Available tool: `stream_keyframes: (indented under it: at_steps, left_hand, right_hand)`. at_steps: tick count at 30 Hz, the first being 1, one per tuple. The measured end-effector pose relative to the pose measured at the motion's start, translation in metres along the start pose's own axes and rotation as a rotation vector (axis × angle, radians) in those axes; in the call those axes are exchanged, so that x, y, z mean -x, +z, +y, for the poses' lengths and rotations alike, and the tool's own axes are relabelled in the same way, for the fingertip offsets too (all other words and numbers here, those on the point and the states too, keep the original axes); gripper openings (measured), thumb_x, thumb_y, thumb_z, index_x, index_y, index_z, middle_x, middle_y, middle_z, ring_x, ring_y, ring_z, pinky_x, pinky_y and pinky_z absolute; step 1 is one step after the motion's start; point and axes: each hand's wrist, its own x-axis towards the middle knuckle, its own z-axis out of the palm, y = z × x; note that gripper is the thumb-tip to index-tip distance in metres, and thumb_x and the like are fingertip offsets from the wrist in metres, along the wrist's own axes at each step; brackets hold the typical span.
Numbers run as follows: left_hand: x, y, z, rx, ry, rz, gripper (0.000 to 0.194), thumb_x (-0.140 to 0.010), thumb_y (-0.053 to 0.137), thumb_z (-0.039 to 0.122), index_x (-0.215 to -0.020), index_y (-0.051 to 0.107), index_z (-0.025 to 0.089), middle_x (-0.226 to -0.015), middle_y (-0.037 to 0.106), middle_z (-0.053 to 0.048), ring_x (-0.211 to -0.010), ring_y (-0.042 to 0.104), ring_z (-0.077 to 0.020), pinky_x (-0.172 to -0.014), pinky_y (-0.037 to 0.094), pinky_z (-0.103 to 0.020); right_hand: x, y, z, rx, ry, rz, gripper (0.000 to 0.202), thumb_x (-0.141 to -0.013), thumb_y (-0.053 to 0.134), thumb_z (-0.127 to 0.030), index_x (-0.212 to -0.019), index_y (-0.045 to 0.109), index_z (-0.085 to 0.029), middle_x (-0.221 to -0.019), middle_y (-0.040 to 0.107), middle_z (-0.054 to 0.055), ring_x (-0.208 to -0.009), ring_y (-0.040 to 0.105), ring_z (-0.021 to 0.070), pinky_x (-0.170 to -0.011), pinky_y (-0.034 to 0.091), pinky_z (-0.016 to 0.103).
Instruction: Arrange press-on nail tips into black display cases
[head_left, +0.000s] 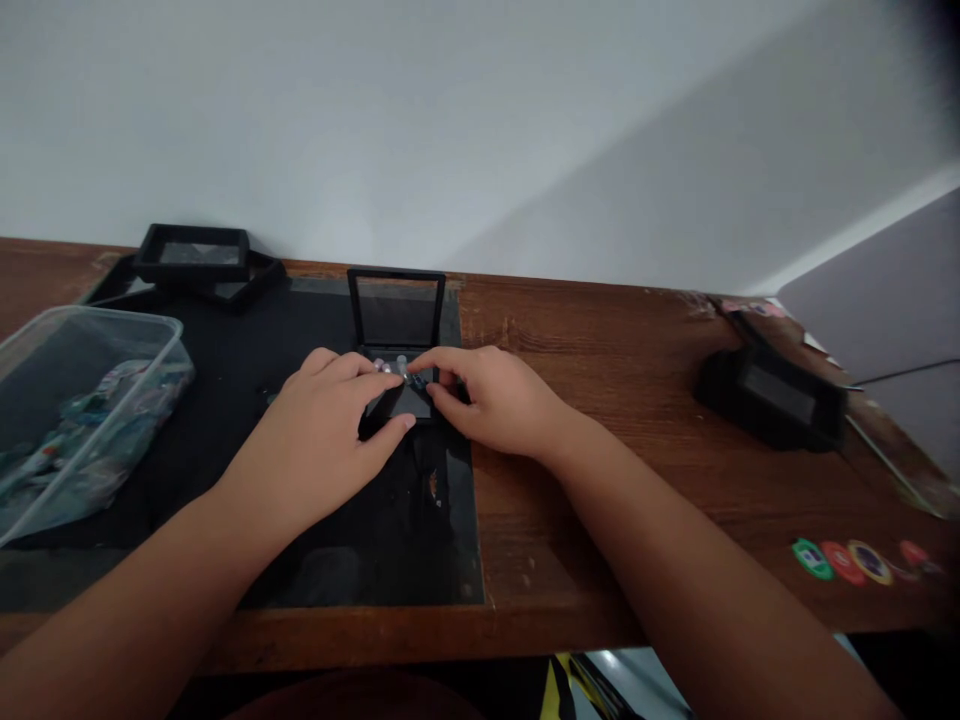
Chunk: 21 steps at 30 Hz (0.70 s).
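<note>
A small black-framed display case (pixel 397 310) lies open on the dark mat, its lid with a clear window standing upright at the back. Small shiny, whitish bead-like pieces (pixel 384 367) and a pale upright piece (pixel 403 363) are in its base. My left hand (pixel 330 415) rests over the base's left side; its fingers are stretched out, thumb apart, with the index fingertip touching the small pieces. From the right, my right hand (pixel 495 395) reaches in with bent fingers. Around its index finger and thumb tips is a small dark piece, too tiny to name.
At left stands a clear plastic tub (pixel 150 330) of small bagged items. More black frames (pixel 191 255) are stacked by the wall. On the wooden table (pixel 570 350) a black box-shaped object (pixel 772 395) sits at right, with several round coloured badges (pixel 870 562) nearer the edge.
</note>
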Motion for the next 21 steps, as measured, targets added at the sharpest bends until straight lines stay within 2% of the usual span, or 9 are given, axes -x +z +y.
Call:
stream_keyframes:
  at_steps: [9, 16, 21]
  left_hand:
    - [0.0004, 0.0038, -0.0023, -0.012, 0.031, 0.017, 0.043, -0.101, 0.06, 0.047, -0.134, 0.078, 0.026, -0.122, 0.072, -0.011, -0.114, 0.057, -0.0347, -0.102, 0.053, -0.054]
    - [0.0, 0.0031, -0.002, -0.001, 0.042, 0.061, 0.046, -0.099, 0.063, 0.048, -0.134, 0.076, 0.02, -0.123, 0.073, -0.011, -0.115, 0.058, -0.0349, -0.101, 0.052, -0.053]
    - [-0.0034, 0.0061, -0.0025, -0.015, 0.023, 0.115, 0.062, -0.105, 0.051, 0.057, -0.153, 0.062, 0.02, -0.124, 0.07, -0.013, -0.121, 0.056, -0.0371, -0.107, 0.049, -0.057]
  right_hand:
    - [0.0002, -0.003, -0.0015, 0.01, 0.002, -0.02, 0.038, -0.094, 0.061, -0.015, -0.126, 0.082, -0.019, -0.08, 0.077, 0.001, -0.065, 0.06, 0.0134, -0.064, 0.038, 0.028]
    - [0.0007, -0.0063, -0.0029, 0.053, 0.029, -0.017, 0.038, -0.092, 0.061, -0.015, -0.123, 0.083, -0.021, -0.079, 0.077, 0.0, -0.065, 0.059, 0.0135, -0.064, 0.037, 0.029]
    - [-0.0001, -0.007, -0.001, 0.035, 0.022, -0.014, 0.035, -0.092, 0.062, -0.014, -0.12, 0.083, -0.02, -0.079, 0.077, 0.001, -0.063, 0.059, 0.0129, -0.065, 0.038, 0.028]
